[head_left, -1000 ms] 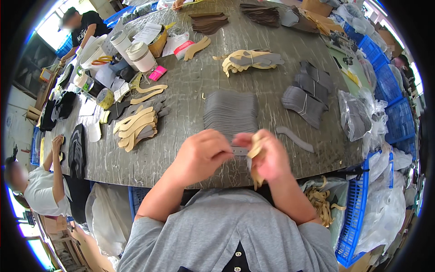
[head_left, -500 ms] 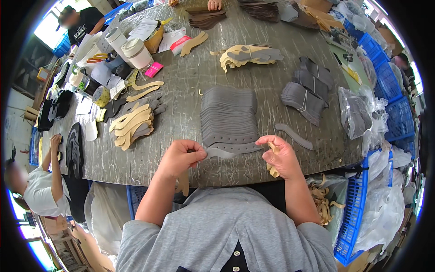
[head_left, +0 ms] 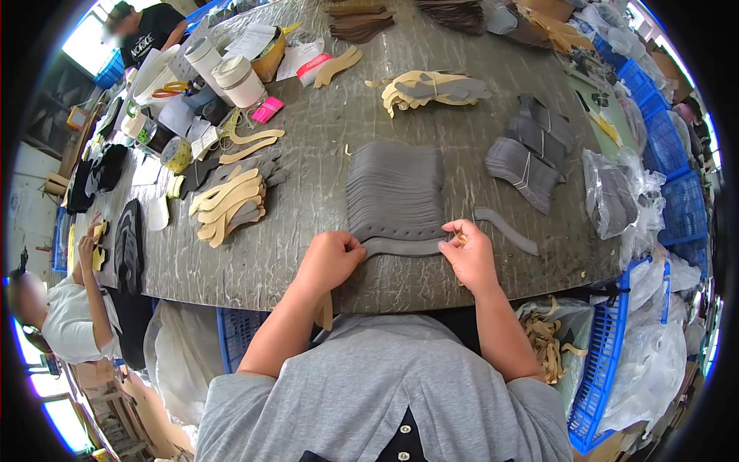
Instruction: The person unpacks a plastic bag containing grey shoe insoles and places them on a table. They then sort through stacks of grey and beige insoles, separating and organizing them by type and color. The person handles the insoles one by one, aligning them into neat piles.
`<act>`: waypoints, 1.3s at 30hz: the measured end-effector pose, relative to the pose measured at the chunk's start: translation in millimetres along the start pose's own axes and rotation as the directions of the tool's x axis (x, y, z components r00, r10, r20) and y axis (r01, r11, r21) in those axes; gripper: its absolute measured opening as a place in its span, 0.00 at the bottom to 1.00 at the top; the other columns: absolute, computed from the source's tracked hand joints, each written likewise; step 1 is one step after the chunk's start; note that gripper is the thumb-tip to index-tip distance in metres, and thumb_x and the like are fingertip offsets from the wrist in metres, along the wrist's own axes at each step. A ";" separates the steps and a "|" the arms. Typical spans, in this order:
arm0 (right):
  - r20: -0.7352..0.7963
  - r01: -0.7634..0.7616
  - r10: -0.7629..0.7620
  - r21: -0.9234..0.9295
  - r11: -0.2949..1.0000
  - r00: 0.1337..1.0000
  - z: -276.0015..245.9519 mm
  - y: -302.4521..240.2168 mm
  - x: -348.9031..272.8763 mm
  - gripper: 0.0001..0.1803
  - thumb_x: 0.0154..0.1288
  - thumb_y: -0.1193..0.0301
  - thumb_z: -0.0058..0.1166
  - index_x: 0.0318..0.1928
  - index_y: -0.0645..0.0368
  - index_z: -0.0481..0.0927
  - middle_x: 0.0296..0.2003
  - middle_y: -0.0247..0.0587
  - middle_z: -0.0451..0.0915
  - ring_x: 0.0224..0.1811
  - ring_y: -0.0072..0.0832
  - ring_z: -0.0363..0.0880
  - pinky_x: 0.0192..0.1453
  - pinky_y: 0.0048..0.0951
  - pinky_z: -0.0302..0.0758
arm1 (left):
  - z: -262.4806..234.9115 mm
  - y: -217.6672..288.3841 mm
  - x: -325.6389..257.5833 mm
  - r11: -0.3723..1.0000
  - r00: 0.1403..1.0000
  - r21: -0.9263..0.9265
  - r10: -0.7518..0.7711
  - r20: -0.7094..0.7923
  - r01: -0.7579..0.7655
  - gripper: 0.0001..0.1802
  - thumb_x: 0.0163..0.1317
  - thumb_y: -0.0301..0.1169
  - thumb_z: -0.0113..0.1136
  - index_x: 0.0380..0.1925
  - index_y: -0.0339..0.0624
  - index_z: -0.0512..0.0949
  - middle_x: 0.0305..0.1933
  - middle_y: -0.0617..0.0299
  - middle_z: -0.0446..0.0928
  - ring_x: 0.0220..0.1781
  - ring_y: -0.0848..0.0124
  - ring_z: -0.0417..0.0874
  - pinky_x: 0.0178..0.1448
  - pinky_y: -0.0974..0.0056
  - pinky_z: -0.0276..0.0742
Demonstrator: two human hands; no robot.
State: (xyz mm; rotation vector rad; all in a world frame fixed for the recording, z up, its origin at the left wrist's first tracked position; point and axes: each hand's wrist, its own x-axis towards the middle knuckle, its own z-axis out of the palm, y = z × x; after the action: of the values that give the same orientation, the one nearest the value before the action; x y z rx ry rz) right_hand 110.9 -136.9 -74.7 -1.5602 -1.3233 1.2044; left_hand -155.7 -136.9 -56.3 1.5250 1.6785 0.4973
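Rows of grey curved strips (head_left: 394, 185) lie overlapped in a neat stack in front of me, the nearer ones dotted with small holes. Along the stack's near edge runs a plain grey strip (head_left: 404, 247). My left hand (head_left: 332, 260) pinches its left end between thumb and fingers. At the other end, my right hand (head_left: 471, 258) closes thumb and fingertips on it. A bit of tan material (head_left: 463, 240) shows within the right hand's fingers. Below my left wrist hangs a tan strip (head_left: 325, 312); what supports it is hidden.
A loose grey strip (head_left: 506, 231) lies right of the stack. Tied grey bundles (head_left: 527, 162), a tan-and-grey bundle (head_left: 433, 91) and tan pieces (head_left: 227, 204) surround it. Cups (head_left: 239, 81) stand at left. A blue basket (head_left: 604, 369) is beside the table. A co-worker (head_left: 73, 316) sits at left.
The near strip has gone from twisted to laid out flat, its plain face showing. My right hand has closed on its right end; the tan piece in that hand shows less. The view has shifted slightly.
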 end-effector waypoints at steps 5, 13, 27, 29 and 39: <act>0.003 -0.022 0.022 -0.010 1.000 1.000 2.2 0.5 2.4 0.15 0.57 0.82 0.61 0.46 0.62 0.77 0.25 0.26 0.74 0.26 0.11 0.68 0.30 0.18 0.66 | 0.8 0.3 2.7 1.000 1.000 0.029 0.000 -0.010 0.000 0.09 0.53 0.31 0.66 0.27 0.34 0.83 0.20 0.58 0.80 0.23 0.74 0.80 0.29 0.66 0.75; -0.027 0.021 -0.022 -0.068 0.997 0.999 5.4 1.6 2.7 0.16 0.56 0.82 0.61 0.47 0.65 0.78 0.28 0.34 0.78 0.26 0.14 0.72 0.32 0.20 0.71 | 2.4 0.0 3.9 0.999 1.000 0.043 0.006 -0.026 -0.005 0.09 0.51 0.31 0.66 0.27 0.34 0.84 0.20 0.56 0.80 0.22 0.72 0.79 0.31 0.64 0.75; -0.056 0.066 -0.080 -0.214 0.975 0.995 8.6 5.4 3.3 0.16 0.55 0.80 0.63 0.45 0.63 0.76 0.26 0.43 0.80 0.26 0.28 0.79 0.32 0.30 0.75 | 0.6 11.0 2.2 0.994 1.000 0.113 0.004 -0.007 -0.003 0.10 0.52 0.31 0.61 0.27 0.34 0.83 0.31 0.44 0.82 0.37 0.49 0.84 0.45 0.54 0.80; -0.055 0.106 -0.144 -0.439 0.892 0.988 7.9 -2.1 1.9 0.17 0.54 0.78 0.64 0.44 0.62 0.75 0.25 0.46 0.80 0.28 0.39 0.81 0.35 0.36 0.76 | 0.1 12.1 1.9 0.992 1.000 0.124 0.008 -0.005 -0.007 0.10 0.52 0.31 0.61 0.27 0.34 0.83 0.31 0.44 0.82 0.37 0.49 0.84 0.45 0.54 0.79; -0.194 0.446 -0.549 -0.399 0.801 0.813 0.9 18.5 -8.9 0.09 0.61 0.81 0.55 0.42 0.58 0.79 0.40 0.47 0.76 0.37 0.46 0.79 0.40 0.40 0.76 | 5.2 4.6 2.9 0.974 0.994 0.206 0.100 -0.032 -0.092 0.10 0.52 0.32 0.65 0.29 0.35 0.83 0.27 0.45 0.82 0.32 0.51 0.84 0.39 0.55 0.79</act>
State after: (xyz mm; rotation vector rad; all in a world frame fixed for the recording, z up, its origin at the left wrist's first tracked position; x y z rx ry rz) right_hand 114.9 -149.1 -90.8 -1.4056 -1.6545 0.3979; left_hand -148.6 -134.3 -56.9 1.7616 1.7372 0.4200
